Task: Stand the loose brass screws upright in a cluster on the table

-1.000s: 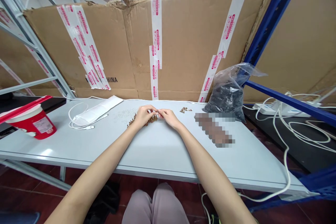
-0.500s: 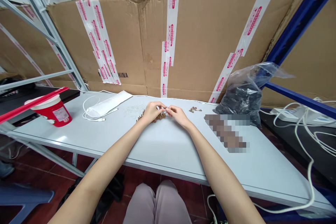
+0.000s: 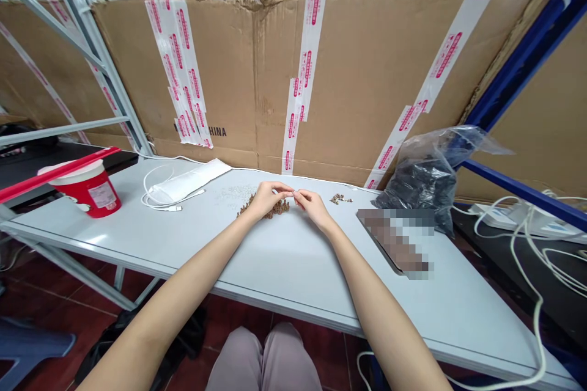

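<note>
Brown bits [image 3: 279,208] heaped at the left hand

Nearest are two knees [image 3: 263,360] in greyish-mauve trousers, below both hands and the edge of the pale surface [image 3: 293,281]. A flat thing [image 3: 389,243], mostly blurred out, lies on that surface to the right of the right hand and reaches nearer than it.

The left hand [image 3: 269,197] and the right hand [image 3: 312,204] meet at the fingertips over the surface, thumb and fingers of each drawn into a pinch. Anything between the tips is too small to make out, so whether either hand grasps something cannot be told. The heap of brown bits lies on the surface by the left hand, showing on both sides of it and partly hidden by it. A red cup [image 3: 101,195] with a white rim stands well to the left of the left hand.

A smaller cluster [image 3: 340,198] of bits lies to the right of the right hand, just beyond it. Tiny clear pieces [image 3: 235,194] are scattered beyond the left hand, to its left. Farther left of it are a white cable [image 3: 174,208] and a white packet [image 3: 195,179]. Right of and beyond the right hand sits a plastic bag [image 3: 424,180] with dark contents. Farthest from both hands stands a cardboard wall [image 3: 362,85] with strips of printed tape [image 3: 300,82].
</note>
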Available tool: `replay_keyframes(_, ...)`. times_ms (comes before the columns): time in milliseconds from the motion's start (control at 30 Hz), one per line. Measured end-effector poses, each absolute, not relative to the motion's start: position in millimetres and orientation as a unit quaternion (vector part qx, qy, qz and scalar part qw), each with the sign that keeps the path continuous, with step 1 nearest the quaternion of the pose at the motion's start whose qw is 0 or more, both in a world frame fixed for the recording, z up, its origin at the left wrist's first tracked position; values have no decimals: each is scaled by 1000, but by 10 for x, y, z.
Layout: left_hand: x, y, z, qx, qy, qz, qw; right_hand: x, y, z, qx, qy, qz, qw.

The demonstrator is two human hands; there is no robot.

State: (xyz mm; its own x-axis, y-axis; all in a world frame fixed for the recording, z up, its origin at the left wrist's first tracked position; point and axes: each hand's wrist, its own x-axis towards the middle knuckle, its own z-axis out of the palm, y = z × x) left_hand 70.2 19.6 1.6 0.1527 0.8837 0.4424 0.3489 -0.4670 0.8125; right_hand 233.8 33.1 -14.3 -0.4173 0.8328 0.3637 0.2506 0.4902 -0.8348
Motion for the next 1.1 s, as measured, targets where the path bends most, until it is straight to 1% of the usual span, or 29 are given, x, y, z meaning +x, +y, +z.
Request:
replay_keyframes(200, 696, 159, 67, 716, 437, 488, 241, 2288, 276, -140, -321, -743, 405, 425)
replay_keyframes(400, 694, 119, 122, 717, 440, 499, 206, 2270, 216, -77, -326, -745, 388, 435)
replay_keyframes(567, 683, 106, 120, 712, 439, 496, 235, 2269, 242, -85, -328, -734, 407, 434)
replay_keyframes(767, 696, 102, 129, 675, 434, 526, 280, 2283, 222, -19, -305, -728, 424, 445)
replay_keyframes(933, 703, 125, 122, 665, 439, 503, 336, 2278, 210, -19, -322, -725, 421, 440)
replay_keyframes(1100, 685, 137, 116, 665, 454, 494, 329, 2272, 216, -33, -314, -726, 425, 441)
